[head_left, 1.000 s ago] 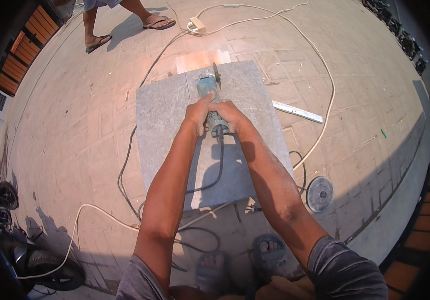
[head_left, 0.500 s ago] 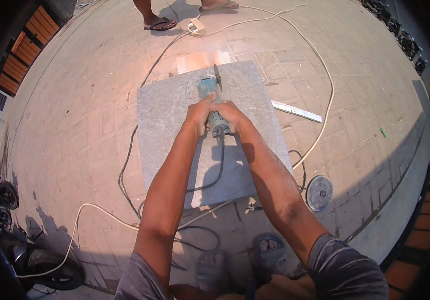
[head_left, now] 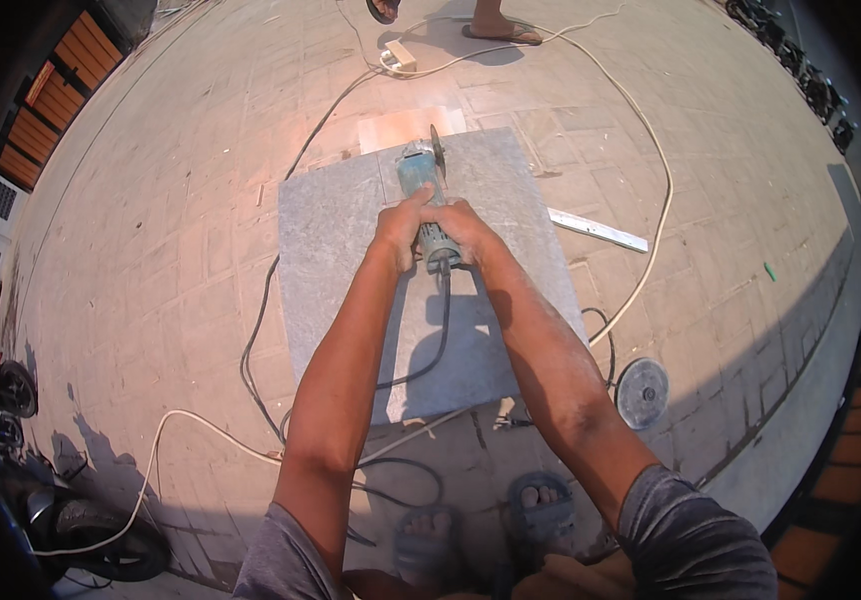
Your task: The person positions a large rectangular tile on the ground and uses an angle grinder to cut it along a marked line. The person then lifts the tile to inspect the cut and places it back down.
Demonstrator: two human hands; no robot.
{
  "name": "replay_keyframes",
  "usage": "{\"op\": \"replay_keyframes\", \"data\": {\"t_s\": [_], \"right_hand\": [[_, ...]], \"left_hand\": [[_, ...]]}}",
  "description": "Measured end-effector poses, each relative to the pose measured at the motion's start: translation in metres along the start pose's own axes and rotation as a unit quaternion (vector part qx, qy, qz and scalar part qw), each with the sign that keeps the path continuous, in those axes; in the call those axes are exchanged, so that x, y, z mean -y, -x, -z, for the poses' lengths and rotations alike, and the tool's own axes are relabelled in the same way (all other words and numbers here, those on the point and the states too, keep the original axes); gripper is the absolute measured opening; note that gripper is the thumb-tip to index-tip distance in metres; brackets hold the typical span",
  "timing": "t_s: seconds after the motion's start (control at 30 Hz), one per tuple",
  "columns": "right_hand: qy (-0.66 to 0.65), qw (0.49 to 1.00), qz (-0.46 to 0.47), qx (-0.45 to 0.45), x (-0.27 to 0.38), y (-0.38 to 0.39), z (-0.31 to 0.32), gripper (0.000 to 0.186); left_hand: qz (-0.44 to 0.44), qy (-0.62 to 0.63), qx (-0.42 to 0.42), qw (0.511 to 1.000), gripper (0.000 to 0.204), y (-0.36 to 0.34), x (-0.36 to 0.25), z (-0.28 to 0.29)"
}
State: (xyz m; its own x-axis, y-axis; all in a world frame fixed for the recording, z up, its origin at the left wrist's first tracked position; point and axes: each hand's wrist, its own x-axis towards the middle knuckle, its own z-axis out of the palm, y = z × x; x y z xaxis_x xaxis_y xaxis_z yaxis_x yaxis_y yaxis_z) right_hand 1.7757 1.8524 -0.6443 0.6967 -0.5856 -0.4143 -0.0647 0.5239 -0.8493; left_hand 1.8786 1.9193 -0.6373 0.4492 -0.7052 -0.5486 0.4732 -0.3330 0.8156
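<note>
Gripping teal grinder [head_left: 414, 172] with fingers [head_left: 419, 196] of left hand [head_left: 397, 224] and right hand [head_left: 460, 226], wrapped around its body. Holding it over far half of grey slab [head_left: 336, 240], with thin blade [head_left: 438, 148] on its right; cannot tell if touching. Noting pale strip [head_left: 601, 230] and round disc [head_left: 643, 393] right of slab.

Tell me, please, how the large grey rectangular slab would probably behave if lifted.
The large grey rectangular slab would probably stay stiff, since its stony face looks flat. Its breadth and that surface suggest it may be heavy. It might be fragile along the thin line running in from its far edge, if that is a cut.
</note>
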Motion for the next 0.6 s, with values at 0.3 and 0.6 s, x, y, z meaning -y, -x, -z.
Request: {"op": "replay_keyframes", "data": {"t_s": [0.3, 0.6], "right_hand": [[0.011, 0.997, 0.078, 0.029, 0.004, 0.018, -0.004, 0.041], [0.05, 0.992, 0.043, 0.111, 0.016, 0.1, 0.008, 0.053]], "left_hand": [[-0.056, 0.011, -0.005, 0.998, 0.052, 0.025, -0.004, -0.003], [0.072, -0.231, 0.068, 0.968, 0.052, 0.186, 0.048, 0.112]]}}
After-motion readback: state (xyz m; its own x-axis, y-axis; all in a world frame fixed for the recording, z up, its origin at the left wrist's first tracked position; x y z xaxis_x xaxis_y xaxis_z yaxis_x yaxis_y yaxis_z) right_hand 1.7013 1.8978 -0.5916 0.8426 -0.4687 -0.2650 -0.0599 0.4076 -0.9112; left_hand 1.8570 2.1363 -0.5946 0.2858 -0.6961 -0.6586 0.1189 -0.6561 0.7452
